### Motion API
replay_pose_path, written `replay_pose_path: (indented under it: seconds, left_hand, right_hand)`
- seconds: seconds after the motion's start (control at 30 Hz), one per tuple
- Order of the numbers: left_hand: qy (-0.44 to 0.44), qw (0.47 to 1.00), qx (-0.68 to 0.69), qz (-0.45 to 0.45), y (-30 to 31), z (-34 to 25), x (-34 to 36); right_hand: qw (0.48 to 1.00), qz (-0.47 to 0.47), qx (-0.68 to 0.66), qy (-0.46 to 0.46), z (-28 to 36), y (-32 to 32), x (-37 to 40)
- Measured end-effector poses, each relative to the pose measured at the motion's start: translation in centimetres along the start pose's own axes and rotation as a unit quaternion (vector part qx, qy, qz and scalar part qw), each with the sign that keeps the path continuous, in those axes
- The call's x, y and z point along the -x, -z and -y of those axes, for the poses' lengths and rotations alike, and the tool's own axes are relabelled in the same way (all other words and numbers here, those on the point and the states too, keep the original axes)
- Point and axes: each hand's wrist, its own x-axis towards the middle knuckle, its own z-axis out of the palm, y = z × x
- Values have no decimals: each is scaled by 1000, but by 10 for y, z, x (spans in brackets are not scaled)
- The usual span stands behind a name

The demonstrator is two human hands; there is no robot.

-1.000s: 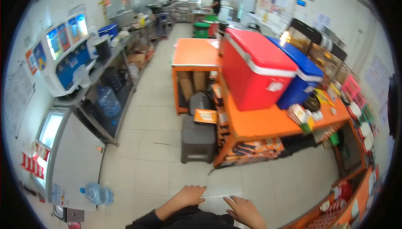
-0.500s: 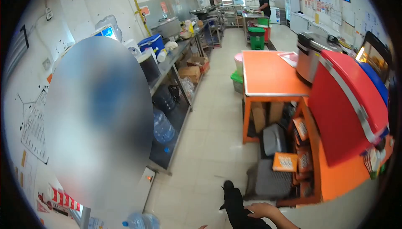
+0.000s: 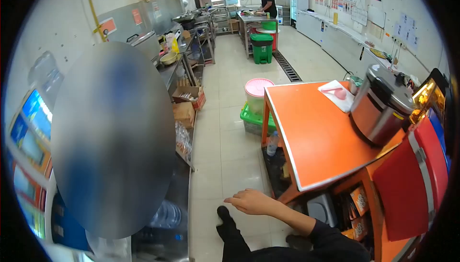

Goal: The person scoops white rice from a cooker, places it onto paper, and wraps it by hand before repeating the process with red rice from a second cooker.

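Note:
My right hand (image 3: pixel 249 202) hangs over the tiled floor (image 3: pixel 207 175), in front of my black trouser leg and shoe (image 3: pixel 224 214). Its fingers are loosely curled, the index finger a little forward, and no object shows in them. Closest to it is the orange table (image 3: pixel 311 132) on the right, which it does not touch. My left hand is out of view.
A steel rice cooker (image 3: pixel 381 106) stands on the table, with a red cooler box (image 3: pixel 407 185) nearer me. Tubs with a pink lid (image 3: pixel 259 87) sit beside the aisle. A green bin (image 3: pixel 261 48) and a co-worker (image 3: pixel 267 3) are farther off. A blurred patch covers the left.
The view has moved forward along the aisle, and the orange table is nearer. My right hand has swung forward and up in view. A bit of my left hand has left the frame.

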Motion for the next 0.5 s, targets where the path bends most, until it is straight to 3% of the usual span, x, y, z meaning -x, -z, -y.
replay_pose_path:
  seconds: [0.1, 0.17, 0.23, 0.3, 0.37, 0.4, 0.43, 0.47, 0.5]
  left_hand:
    - [22, 999, 12, -20, 84, -49, -122]
    - [3, 999, 24, -32, 137, -129, -238]
    - [-12, 1000, 25, -12, 160, -209, -336]
    - [-23, 999, 12, 30, 158, -286, -425]
    - [-27, 998, -15, 58, 168, -352, -511]
    - [-156, 968, 166, 106, 186, -401, -550]
    - [-205, 966, 128, 96, 203, -457, -603]
    - [-258, 949, 139, 119, 218, -511, -656]
    - [-250, 937, 197, 142, 224, -555, -677]
  right_hand:
    - [996, 24, -30, -80, -78, -7, -52]
    - [983, 65, 16, -170, -131, -17, -70]
    - [969, 61, -29, -238, -173, -11, -80]
    - [951, 14, -51, -305, -209, 11, -85]
    - [895, -73, -36, -439, -253, 26, -96]
    - [866, -124, 8, -485, -277, 31, -96]
    - [827, -149, 39, -541, -295, 50, -106]
    - [793, -231, 88, -556, -328, 47, -109]
    - [751, -299, 141, -572, -363, 41, -109]
